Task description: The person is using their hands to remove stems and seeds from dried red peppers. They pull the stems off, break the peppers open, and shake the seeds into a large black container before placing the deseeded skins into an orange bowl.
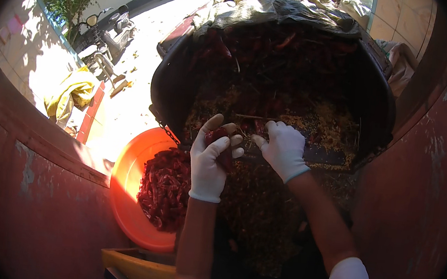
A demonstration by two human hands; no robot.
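Both my hands wear white knit gloves with soiled fingertips. My left hand (211, 154) holds dark red dried chili peppers (225, 158) between its thumb and fingers, over the near edge of a dark cart bed (315, 155). To its right, my right hand (282, 143) is bent down at a red dried pepper (260, 128); whether its fingertips grip it is unclear. Yellow seeds (332, 118) and thin stalks lie scattered on the bed, with a heap of red peppers (257, 53) in shadow behind. An orange plastic basin (121, 194) with many red peppers (165, 190) stands left of my left forearm.
A woven plastic sheet (277, 12) covers the cart's far rim. Chains (171, 134) hang at its near corners. Red door panels (53, 199) flank me. A wooden drawer or box (140, 267) sits below the basin. Outside stand a scooter (109, 35) and a yellow sack (71, 93).
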